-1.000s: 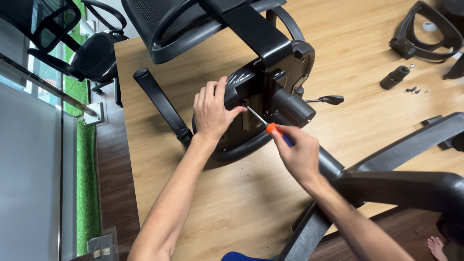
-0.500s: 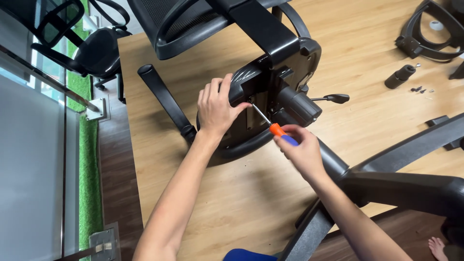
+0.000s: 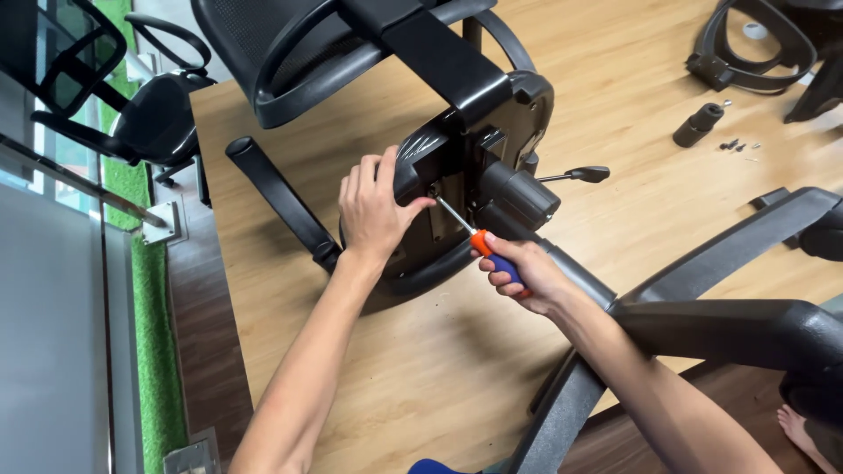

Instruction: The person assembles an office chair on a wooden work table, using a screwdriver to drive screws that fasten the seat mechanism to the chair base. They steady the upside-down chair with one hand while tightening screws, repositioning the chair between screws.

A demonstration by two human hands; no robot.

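A black office chair seat [image 3: 413, 132] lies upturned on a wooden floor [image 3: 421, 369], its underside mechanism [image 3: 492, 175] facing me. My left hand [image 3: 373, 211] rests flat on the seat's underside beside the mechanism. My right hand [image 3: 525, 274] grips a screwdriver [image 3: 479, 237] with an orange and blue handle. The metal shaft points up-left, its tip on a screw at the mounting plate, close to my left thumb. A lever [image 3: 575, 175] sticks out to the right of the mechanism.
A black armrest [image 3: 279, 197] lies left of the seat. A black chair base arm [image 3: 702, 307] crosses the lower right. A black cylinder [image 3: 698, 125] and small screws [image 3: 733, 145] lie at the upper right. Another chair [image 3: 145, 114] stands at the left by a glass panel [image 3: 53, 333].
The view has shifted slightly, with the seat and both hands sitting a little further right and down. The screwdriver stays on the same screw, and my left hand keeps its place on the seat.
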